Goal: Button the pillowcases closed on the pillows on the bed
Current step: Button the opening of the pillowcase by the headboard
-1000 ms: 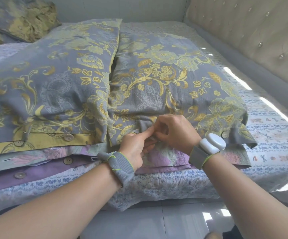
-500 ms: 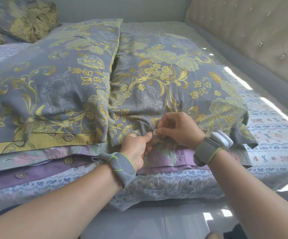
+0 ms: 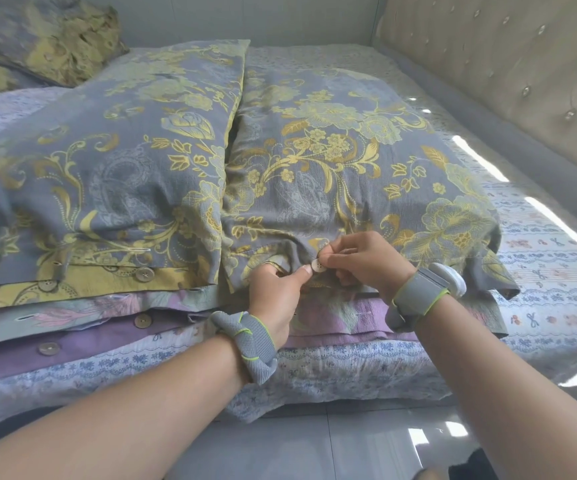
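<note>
Two grey pillows with yellow flower print lie side by side on the bed. On the near hem of the right pillow (image 3: 342, 174) a pale round button (image 3: 318, 266) shows between my fingers. My right hand (image 3: 366, 261) pinches the button and the grey flap from the right. My left hand (image 3: 275, 296) presses the hem with its thumb tip against the button from the left. The left pillow (image 3: 107, 174) has its flap lying over a yellow inner band with buttons (image 3: 144, 273) showing.
Under the grey pillows lie purple and floral pillowcases with buttons (image 3: 142, 320) along their near edge. A tufted beige headboard (image 3: 522, 64) runs along the right. A rumpled quilt (image 3: 38, 39) sits at the far left. Glossy floor (image 3: 314, 445) lies below the bed edge.
The button has come into view between my fingertips at the hem. My right hand has shifted slightly up and right; my left thumb now presses against the button.
</note>
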Tool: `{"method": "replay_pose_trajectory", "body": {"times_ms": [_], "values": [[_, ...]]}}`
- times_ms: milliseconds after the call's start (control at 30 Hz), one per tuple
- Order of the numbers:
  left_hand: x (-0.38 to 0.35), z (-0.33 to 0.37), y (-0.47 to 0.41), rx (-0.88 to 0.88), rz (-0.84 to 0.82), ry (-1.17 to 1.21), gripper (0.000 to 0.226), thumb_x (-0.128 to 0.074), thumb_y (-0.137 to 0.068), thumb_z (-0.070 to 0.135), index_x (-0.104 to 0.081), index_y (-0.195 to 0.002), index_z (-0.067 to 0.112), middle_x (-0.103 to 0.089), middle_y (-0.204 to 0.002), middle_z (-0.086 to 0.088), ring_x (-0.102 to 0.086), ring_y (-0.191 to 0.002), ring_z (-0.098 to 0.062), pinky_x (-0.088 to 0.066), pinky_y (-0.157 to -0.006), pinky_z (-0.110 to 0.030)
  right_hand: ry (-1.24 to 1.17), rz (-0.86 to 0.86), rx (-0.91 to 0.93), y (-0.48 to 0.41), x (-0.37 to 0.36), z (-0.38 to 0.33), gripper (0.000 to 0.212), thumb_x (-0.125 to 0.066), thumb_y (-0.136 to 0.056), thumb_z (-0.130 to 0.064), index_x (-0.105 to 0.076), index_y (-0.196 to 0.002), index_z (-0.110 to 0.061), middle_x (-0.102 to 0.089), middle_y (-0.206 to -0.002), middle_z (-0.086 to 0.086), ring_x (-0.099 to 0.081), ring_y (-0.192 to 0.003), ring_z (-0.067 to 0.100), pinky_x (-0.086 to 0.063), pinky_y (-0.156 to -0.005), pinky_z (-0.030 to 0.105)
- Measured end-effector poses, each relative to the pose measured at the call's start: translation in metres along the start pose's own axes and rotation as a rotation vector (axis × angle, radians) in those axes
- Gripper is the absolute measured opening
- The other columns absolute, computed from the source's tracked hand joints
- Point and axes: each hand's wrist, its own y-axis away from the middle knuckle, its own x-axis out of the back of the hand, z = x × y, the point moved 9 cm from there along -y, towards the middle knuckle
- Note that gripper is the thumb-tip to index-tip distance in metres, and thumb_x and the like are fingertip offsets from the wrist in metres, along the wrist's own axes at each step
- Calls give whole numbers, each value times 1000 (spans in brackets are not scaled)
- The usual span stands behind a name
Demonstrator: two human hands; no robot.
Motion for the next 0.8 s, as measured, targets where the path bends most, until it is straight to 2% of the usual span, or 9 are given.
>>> {"method": "replay_pose_trajectory", "body": {"times_ms": [100, 200, 267, 333, 433, 500, 567, 633, 800], "values": [[-1, -11, 0, 115, -19, 187, 21, -72, -81, 9, -60, -95, -1, -69, -107, -24, -67, -93, -34, -54, -91, -50, 115, -19, 44, -2, -1, -2, 5, -69, -86, -10, -69, -84, -6, -60, -69, 7, -49, -52, 10, -50, -53, 19], [3, -18, 0, 180, 35, 411, 27, -69, -83, 7, -54, -106, 3, -64, -103, -19, -62, -79, -25, -56, -71, -35, 416, 21, 141, -4, -3, -6, 6, -70, -85, -17, -69, -78, -16, -58, -62, -6, -54, -54, 10, -44, -48, 17], [10, -20, 4, 182, 104, 498, 20, -67, -86, 9, -49, -96, 13, -62, -103, -15, -62, -86, -28, -55, -65, -33, 623, 76, 206, -3, -6, -9, 3, -68, -84, -19, -71, -82, -21, -56, -68, -12, -58, -69, 13, -43, -54, 19], [19, -21, 10, 171, 170, 519, 20, -63, -89, 13, -44, -88, 18, -59, -110, -16, -63, -95, -32, -56, -71, -37, 646, 165, 286, 2, -6, -16, 5, -66, -84, -20, -70, -86, -22, -58, -73, -12, -60, -78, 15, -47, -64, 25], [35, -18, 19, 139, 225, 521, 17, -58, -93, 17, -43, -84, 20, -58, -119, -22, -63, -104, -38, -56, -84, -43, 522, 281, 529, 23, -11, -41, 9, -64, -85, -20, -68, -92, -24, -63, -78, -10, -61, -71, 12, -54, -66, 35], [46, -16, 20, 117, 228, 502, 12, -57, -94, 16, -47, -87, 18, -60, -118, -22, -65, -101, -37, -57, -83, -42, 556, 203, 608, 30, -30, -47, 16, -62, -87, -20, -69, -101, -25, -63, -90, -7, -62, -76, 12, -55, -70, 35], [54, -12, 21, 105, 207, 511, 8, -54, -94, 9, -51, -100, 13, -62, -112, -19, -65, -86, -30, -57, -76, -38, 659, 39, 529, 27, -56, -37, 20, -62, -88, -22, -70, -106, -25, -63, -101, -5, -63, -86, 15, -55, -80, 37], [70, -9, 23, 100, 212, 520, 18, -53, -93, 4, -50, -110, 10, -61, -109, -16, -63, -85, -27, -55, -77, -36, 679, -50, 461, 28, -76, -30, 21, -61, -88, -21, -72, -106, -23, -67, -106, -3, -64, -94, 18, -52, -86, 36], [100, 2, 25, 121, 183, 533, 8, -53, -93, 2, -52, -96, 10, -61, -91, -10, -58, -73, -18, -52, -72, -29, 600, -29, 438, 36, -105, -47, 18, -59, -88, -23, -72, -99, -28, -73, -100, -6, -65, -91, 18, -53, -85, 37]]}}
